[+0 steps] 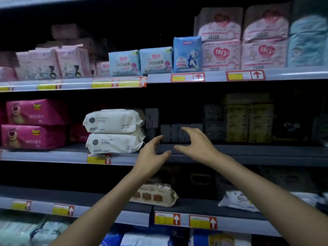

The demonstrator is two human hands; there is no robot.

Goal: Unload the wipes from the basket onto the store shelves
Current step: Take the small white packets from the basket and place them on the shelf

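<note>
Our left hand (152,153) and right hand (193,142) hover empty, fingers spread, just right of two stacked white wipes packs (113,130), plump, grey-printed, on the shelf (248,153).

Light is dim with a cool bluish cast. The white wipes packs (113,130) and the pale shelf edge strips (230,76) catch the most light, while the recesses of the middle shelf (248,153) (especially right of centre) sink near black. Everything looks soft and slightly blurred, and shelf lines bow toward the edges.
</note>
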